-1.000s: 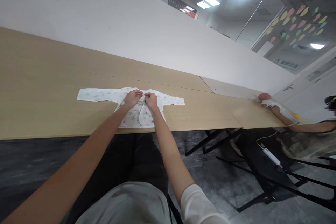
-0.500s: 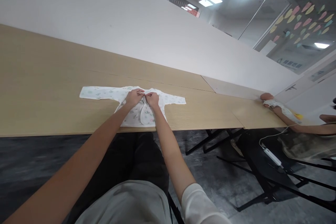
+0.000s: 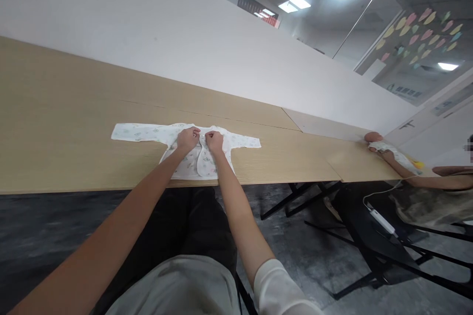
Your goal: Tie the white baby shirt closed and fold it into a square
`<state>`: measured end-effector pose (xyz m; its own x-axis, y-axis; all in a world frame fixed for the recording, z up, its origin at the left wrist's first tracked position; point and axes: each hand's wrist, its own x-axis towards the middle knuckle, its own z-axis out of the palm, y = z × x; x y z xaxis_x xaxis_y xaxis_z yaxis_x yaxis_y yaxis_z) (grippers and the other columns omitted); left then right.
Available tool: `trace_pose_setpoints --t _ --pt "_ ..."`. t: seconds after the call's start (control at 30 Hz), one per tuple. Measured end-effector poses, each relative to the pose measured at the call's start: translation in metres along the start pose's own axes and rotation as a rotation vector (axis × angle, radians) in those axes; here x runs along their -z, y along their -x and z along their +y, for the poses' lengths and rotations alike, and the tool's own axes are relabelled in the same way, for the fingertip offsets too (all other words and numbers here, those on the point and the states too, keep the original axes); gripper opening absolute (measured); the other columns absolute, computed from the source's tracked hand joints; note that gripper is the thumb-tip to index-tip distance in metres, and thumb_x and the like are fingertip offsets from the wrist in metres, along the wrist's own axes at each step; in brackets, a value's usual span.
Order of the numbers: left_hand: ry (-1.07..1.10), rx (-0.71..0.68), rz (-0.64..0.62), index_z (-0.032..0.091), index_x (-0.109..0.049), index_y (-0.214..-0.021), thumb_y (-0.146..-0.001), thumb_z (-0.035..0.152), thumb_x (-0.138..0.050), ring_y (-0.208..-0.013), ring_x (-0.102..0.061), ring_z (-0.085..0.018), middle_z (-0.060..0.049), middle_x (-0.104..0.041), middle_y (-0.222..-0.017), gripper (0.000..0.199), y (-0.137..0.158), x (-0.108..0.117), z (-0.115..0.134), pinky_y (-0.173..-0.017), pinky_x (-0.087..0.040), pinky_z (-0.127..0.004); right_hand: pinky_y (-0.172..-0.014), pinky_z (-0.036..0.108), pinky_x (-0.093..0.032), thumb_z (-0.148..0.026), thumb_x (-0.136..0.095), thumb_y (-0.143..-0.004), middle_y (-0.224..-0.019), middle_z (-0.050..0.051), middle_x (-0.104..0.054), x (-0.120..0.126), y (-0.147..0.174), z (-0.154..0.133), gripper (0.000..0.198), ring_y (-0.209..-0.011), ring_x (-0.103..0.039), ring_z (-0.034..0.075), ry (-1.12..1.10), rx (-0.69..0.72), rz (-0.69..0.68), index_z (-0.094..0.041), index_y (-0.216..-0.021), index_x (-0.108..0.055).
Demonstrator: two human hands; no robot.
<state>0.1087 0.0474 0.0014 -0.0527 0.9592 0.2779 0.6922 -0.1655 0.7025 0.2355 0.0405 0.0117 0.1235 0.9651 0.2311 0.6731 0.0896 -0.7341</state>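
Note:
A white baby shirt (image 3: 185, 167) with a small coloured print lies spread on the table, its sleeves stretched out to both sides. My left hand (image 3: 188, 139) is closed at the neckline, fingers curled on the cloth. Just to its right, my right hand (image 3: 214, 141) pinches the shirt's front near the top of the overlapping flap. A narrow gap separates the two hands, with a bit of the shirt's edge showing in it. The fingertips are small in view and partly hidden by the hands.
The wooden table (image 3: 74, 103) runs along a white wall (image 3: 185, 49). At the far right, another person's arm (image 3: 436, 181) reaches to a doll (image 3: 388, 150) in pale clothing. A black folding chair (image 3: 369, 231) carries a white power strip (image 3: 383, 221) with a cable.
My hands have drawn slightly apart at the neckline, where they were almost touching before. The shirt stays in place, and the view has shifted a little.

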Motion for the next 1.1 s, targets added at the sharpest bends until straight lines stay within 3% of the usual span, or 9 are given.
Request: trace_pose_setpoints --t 0.1,0.23,0.47,0.63,0.8,1.0,1.1 --pt "-0.097 -0.01 0.019 0.019 -0.072 -0.105 -0.076 0.021 -0.052 -0.098 -0.066 -0.026 -0.009 -0.075 -0.101 0.035 0.0 0.0 0.001 -0.088 -0.048 -0.034 -0.084 0.024 -0.049 -0.012 -0.055 -0.086 -0.089 0.006 -0.075 0.0 0.001 -0.001 0.021 -0.085 -0.068 0.017 0.057 0.07 -0.018 -0.017 -0.089 -0.075" --pt "-0.178 -0.076 -0.053 0.019 -0.07 -0.114 -0.077 0.019 -0.05 -0.108 -0.064 -0.027 -0.009 -0.073 -0.113 0.041 0.002 0.005 -0.001 -0.093 -0.046 -0.034 -0.087 0.025 -0.049 -0.01 -0.054 -0.088 -0.096 0.01 -0.075 0.0 0.004 -0.004 0.023 -0.09 -0.068 0.018 0.135 0.118 -0.031 -0.016 -0.091 -0.076" --pt "-0.262 -0.21 -0.126 0.015 -0.047 -0.142 -0.082 0.024 -0.049 -0.12 -0.058 -0.029 -0.012 -0.067 -0.127 0.061 0.019 0.015 -0.005 -0.101 -0.042 -0.038 -0.09 0.027 -0.047 -0.008 -0.052 -0.088 -0.105 0.015 -0.072 0.002 0.009 -0.007 0.027 -0.095 -0.066 0.02 0.219 0.17 -0.054 -0.013 -0.096 -0.077" --pt "-0.348 -0.183 -0.075 0.014 -0.063 -0.123 -0.084 0.03 -0.05 -0.116 -0.059 -0.033 -0.018 -0.068 -0.118 0.044 0.024 0.016 0.0 -0.099 -0.043 -0.041 -0.086 0.022 -0.048 -0.016 -0.057 -0.088 -0.091 0.006 -0.072 0.007 0.011 -0.008 0.022 -0.085 -0.065 0.014 0.063 0.16 0.005 -0.015 -0.102 -0.074" --pt "-0.25 -0.224 -0.067 0.02 -0.074 -0.098 -0.083 0.028 -0.048 -0.117 -0.058 -0.032 -0.013 -0.068 -0.121 0.031 0.022 0.018 -0.006 -0.101 -0.042 -0.041 -0.074 0.021 -0.049 -0.031 -0.066 -0.085 -0.073 0.0 -0.069 0.012 0.026 -0.007 0.017 -0.073 -0.064 0.014 -0.027 0.157 -0.125 -0.017 -0.089 -0.075" --pt "-0.136 -0.276 -0.129 0.029 -0.078 -0.092 -0.081 0.027 -0.048 -0.116 -0.06 -0.025 -0.001 -0.071 -0.12 0.032 0.022 0.022 -0.01 -0.105 -0.04 -0.036 -0.081 0.023 -0.05 -0.009 -0.063 -0.078 -0.081 0.001 -0.072 0.019 0.034 -0.005 0.024 -0.078 -0.066 0.015 0.024 0.19 -0.116 -0.017 -0.098 -0.074" --pt "-0.15 -0.275 -0.144 0.03 -0.078 -0.093 -0.079 0.034 -0.055 -0.116 -0.06 -0.027 -0.002 -0.071 -0.119 0.028 0.022 0.022 -0.008 -0.104 -0.041 -0.036 -0.082 0.024 -0.05 -0.015 -0.065 -0.08 -0.084 0.002 -0.072 0.019 0.034 -0.006 0.02 -0.08 -0.066 0.015 0.009 0.19 -0.111 -0.017 -0.099 -0.074"
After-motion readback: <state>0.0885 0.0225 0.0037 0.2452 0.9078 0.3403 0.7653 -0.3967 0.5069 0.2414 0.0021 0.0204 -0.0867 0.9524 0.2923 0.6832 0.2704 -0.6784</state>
